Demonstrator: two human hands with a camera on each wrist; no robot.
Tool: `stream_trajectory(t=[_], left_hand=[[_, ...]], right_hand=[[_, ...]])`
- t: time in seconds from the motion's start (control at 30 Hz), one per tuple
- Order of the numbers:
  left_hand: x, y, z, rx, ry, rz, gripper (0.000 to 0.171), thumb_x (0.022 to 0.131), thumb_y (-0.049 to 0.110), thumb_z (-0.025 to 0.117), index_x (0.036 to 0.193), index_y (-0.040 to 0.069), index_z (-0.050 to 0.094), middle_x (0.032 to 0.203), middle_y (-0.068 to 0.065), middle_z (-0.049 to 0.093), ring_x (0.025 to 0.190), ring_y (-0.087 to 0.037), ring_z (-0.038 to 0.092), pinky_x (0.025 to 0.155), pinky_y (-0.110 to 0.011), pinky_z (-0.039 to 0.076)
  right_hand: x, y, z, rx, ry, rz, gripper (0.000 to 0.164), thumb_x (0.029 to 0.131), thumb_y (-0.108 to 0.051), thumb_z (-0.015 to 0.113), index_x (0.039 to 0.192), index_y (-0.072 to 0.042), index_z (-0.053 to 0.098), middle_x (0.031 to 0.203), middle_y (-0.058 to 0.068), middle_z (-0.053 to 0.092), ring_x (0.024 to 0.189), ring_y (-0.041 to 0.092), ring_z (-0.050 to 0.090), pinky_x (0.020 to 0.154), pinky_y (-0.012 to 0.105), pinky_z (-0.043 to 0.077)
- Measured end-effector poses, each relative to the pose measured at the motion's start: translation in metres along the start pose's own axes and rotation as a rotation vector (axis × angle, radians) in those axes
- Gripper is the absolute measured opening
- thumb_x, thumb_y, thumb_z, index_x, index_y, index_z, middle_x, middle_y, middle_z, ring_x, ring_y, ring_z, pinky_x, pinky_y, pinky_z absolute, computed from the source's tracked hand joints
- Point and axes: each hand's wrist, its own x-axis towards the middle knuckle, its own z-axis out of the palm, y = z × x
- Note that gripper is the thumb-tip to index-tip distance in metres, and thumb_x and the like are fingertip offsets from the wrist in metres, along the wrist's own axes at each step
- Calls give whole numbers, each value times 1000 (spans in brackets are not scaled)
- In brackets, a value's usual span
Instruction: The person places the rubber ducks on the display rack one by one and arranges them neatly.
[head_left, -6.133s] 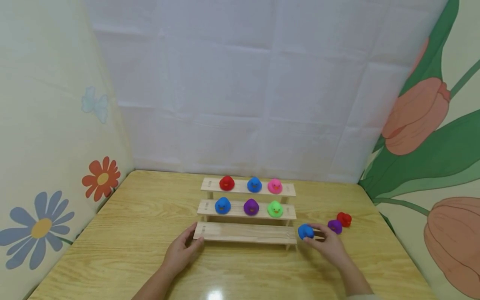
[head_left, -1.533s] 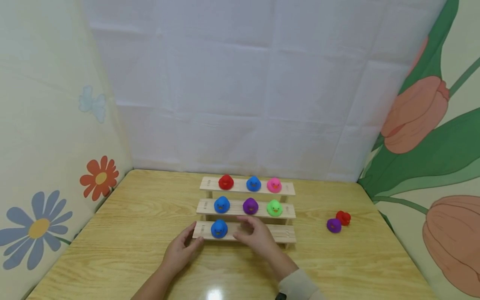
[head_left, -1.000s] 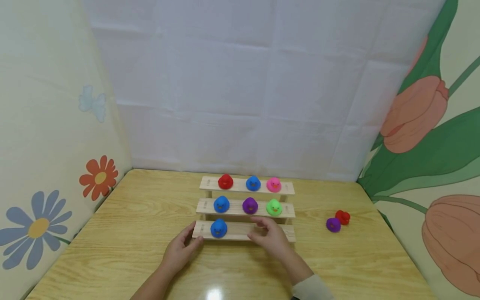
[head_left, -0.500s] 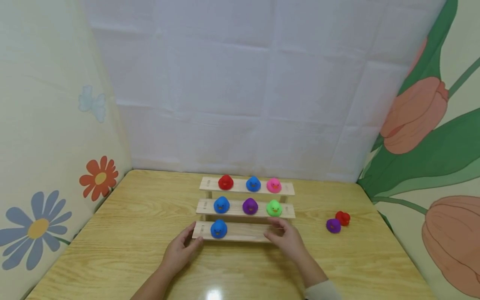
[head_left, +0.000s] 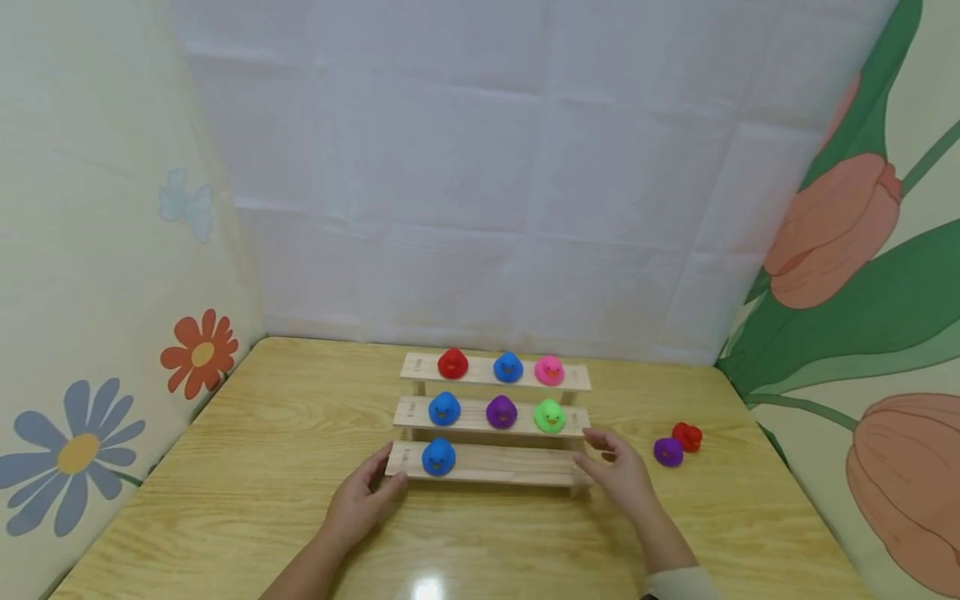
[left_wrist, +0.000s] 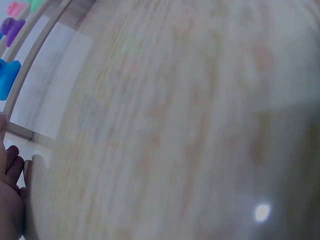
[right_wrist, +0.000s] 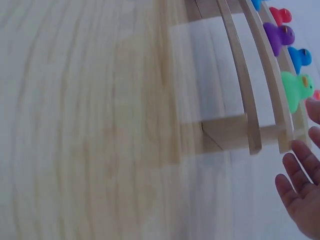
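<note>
A three-tier wooden stand carries rubber ducks. My left hand holds the left end of its lowest shelf, thumb at the front edge. Near that hand a blue duck sits on this shelf. My right hand, holding nothing, is at the shelf's right end with fingers loosely spread; the right wrist view cannot settle whether they touch the wood. The middle shelf bears a blue duck, a purple duck and a green duck. On top are a red duck, a blue duck and a pink duck.
To the right of the stand, a purple duck and a red duck lie close together on the wood-grain table. A white cloth hangs behind; flower-printed cloths flank the sides.
The blue duck went from my right hand onto the lowest shelf's left part. Since then, my empty right hand has slid rightward along that shelf to its end. My left hand has stayed put.
</note>
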Motion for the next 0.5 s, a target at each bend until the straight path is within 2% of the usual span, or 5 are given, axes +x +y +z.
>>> stream_trajectory(t=[0.5], left_hand=[[1,-1,0,-9,-2,1,67,95,34,64,149,4,38,144,-24,50,137,-40,44,115,-55,33]], right_hand=[[12,24,-46,-47,39,100,46,93,-17,67,133,3,54,134,24,58,125,35,53,107,47,42]])
